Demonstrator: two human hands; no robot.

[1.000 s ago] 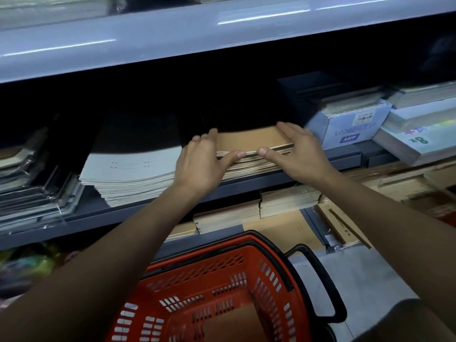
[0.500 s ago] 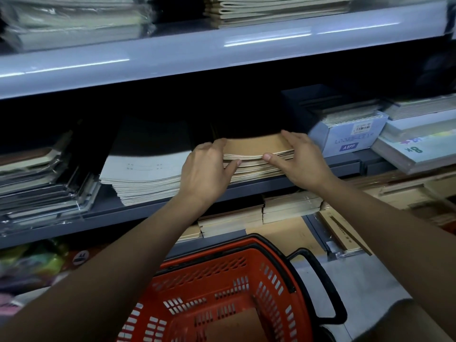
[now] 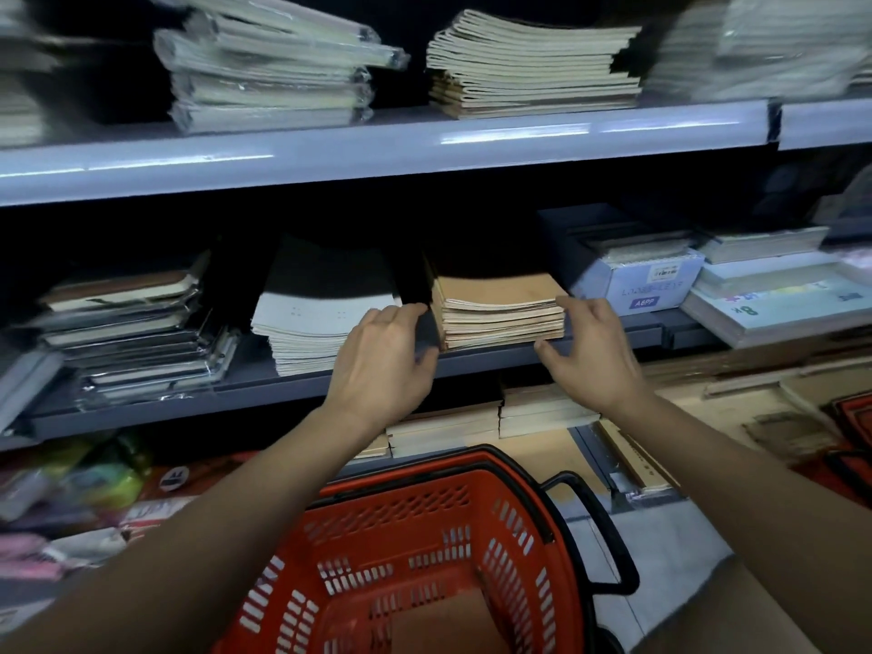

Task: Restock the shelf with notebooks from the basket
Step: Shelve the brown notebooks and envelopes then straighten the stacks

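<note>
brown notebook stack (image 3: pixel 500 313) sits squared on the middle shelf (image 3: pixel 472 363), right of the pale stack (image 3: pixel 321 332). both hands lay on its top a second ago; now left hand (image 3: pixel 384 356) and right hand (image 3: pixel 592 356) flank its front corners, fingers loosely apart, gripping nothing. judgement: this batch is placed. red basket (image 3: pixel 424 559) below holds something brown, probably more notebooks.

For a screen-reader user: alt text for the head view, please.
Two hands, left hand and right hand, flank a brown notebook stack on a grey shelf, fingers at its sides. A red basket sits below.
</note>
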